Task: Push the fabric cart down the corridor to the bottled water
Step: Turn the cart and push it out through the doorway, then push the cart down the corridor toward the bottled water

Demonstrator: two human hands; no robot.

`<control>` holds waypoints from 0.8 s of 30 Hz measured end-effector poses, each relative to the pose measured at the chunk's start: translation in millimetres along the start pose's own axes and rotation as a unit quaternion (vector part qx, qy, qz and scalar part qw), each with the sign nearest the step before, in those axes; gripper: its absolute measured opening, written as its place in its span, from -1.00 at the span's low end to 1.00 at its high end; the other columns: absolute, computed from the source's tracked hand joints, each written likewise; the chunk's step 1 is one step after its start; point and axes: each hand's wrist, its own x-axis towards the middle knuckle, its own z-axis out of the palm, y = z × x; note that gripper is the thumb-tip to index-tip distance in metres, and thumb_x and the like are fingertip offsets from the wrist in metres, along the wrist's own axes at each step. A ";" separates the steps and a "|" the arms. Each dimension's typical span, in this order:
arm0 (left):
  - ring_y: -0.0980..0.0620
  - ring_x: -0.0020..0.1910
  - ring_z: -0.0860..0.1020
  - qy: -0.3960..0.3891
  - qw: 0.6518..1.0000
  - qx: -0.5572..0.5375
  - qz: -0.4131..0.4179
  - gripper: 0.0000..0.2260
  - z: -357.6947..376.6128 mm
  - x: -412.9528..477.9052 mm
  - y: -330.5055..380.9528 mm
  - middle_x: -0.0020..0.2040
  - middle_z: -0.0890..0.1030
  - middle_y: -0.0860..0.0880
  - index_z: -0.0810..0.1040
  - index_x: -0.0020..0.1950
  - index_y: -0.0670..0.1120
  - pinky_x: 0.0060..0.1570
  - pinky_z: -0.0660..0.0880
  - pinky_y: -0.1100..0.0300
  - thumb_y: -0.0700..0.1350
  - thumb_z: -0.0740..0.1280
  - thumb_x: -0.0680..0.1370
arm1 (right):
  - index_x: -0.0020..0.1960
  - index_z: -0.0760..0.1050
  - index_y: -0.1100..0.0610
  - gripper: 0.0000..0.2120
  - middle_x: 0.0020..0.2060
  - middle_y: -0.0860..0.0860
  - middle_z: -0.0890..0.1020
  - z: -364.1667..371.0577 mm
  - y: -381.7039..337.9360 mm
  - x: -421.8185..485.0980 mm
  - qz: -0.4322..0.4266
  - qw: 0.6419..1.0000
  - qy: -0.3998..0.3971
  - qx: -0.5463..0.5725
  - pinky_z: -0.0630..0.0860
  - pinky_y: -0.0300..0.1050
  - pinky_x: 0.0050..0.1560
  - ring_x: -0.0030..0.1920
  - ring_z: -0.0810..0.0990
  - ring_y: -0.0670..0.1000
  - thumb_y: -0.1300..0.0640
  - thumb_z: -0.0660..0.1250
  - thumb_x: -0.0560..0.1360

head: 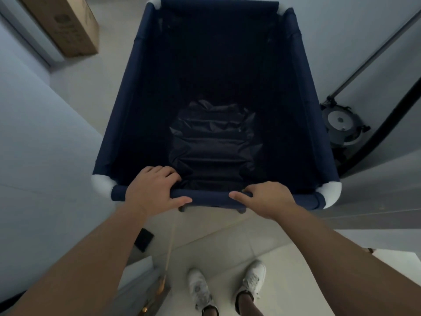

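Dim, bluish, soft indoor light; source cannot be told. Interior of fabric cart almost black, detail lost apart from faint sheen on crumpled lining. Floor tiles at bottom edge brightest. Strong wide-angle bending at edges, forearms stretched. Slight softness overall; no glare.

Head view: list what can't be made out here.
- Bottled water: none in view; the fabric cart fills the way ahead, and its far rim is cut off by the top edge.
- Cart wheels: hidden under the body.
- Cart bottom: too dark beyond crumpled fabric.
- Cardboard box: print blurred.
- Left hand and right hand: palms hidden against the rail.
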 end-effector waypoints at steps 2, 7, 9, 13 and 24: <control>-0.03 0.06 0.58 0.005 1.000 -0.008 0.000 -0.21 0.6 5.5 -1.9 0.12 0.62 0.03 0.63 0.15 0.00 0.11 0.45 -0.01 0.56 -0.08 0.46 | -0.19 0.62 -0.11 -0.13 -0.45 -0.11 0.56 -4.6 0.5 5.6 0.009 1.000 0.008 -0.012 0.32 -0.08 -0.41 -0.37 0.53 -0.08 -0.60 -0.32 0.34; -0.05 0.04 0.59 0.020 1.000 -0.014 0.013 -0.22 2.5 17.0 -19.7 0.10 0.63 0.01 0.63 0.12 -0.02 0.05 0.48 -0.04 0.56 -0.04 0.46 | -0.09 0.67 -0.10 -0.07 -0.42 -0.10 0.58 -7.3 -8.0 18.7 0.015 0.999 0.007 -0.036 0.35 -0.09 -0.41 -0.35 0.54 -0.05 -0.60 -0.34 0.33; -0.06 0.04 0.59 0.020 1.000 -0.008 0.019 -0.22 2.6 21.4 -31.2 0.10 0.64 0.01 0.64 0.12 -0.02 0.05 0.49 -0.05 0.56 -0.03 0.47 | -0.08 0.66 -0.07 -0.06 -0.36 -0.06 0.60 -6.1 -12.5 23.1 0.019 0.999 0.013 -0.040 0.40 -0.08 -0.38 -0.32 0.55 -0.03 -0.60 -0.34 0.33; -0.07 0.07 0.59 0.014 0.999 0.000 0.038 -0.22 0.4 33.9 -49.8 0.14 0.64 -0.01 0.65 0.15 -0.02 0.08 0.49 -0.05 0.55 -0.03 0.47 | -0.17 0.61 -0.05 -0.12 -0.36 -0.05 0.59 -5.8 -22.5 29.2 0.032 0.999 0.022 -0.035 0.38 -0.06 -0.37 -0.31 0.54 -0.01 -0.60 -0.31 0.34; -0.07 0.03 0.58 0.010 0.998 0.019 0.060 -0.20 -7.8 90.6 -70.3 0.10 0.63 0.00 0.63 0.15 -0.03 0.07 0.46 -0.02 0.55 -0.08 0.48 | -0.12 0.64 -0.15 -0.16 -0.50 -0.18 0.53 -26.8 -13.0 64.7 0.062 0.997 0.037 0.005 0.27 -0.15 -0.42 -0.39 0.48 -0.17 -0.59 -0.30 0.34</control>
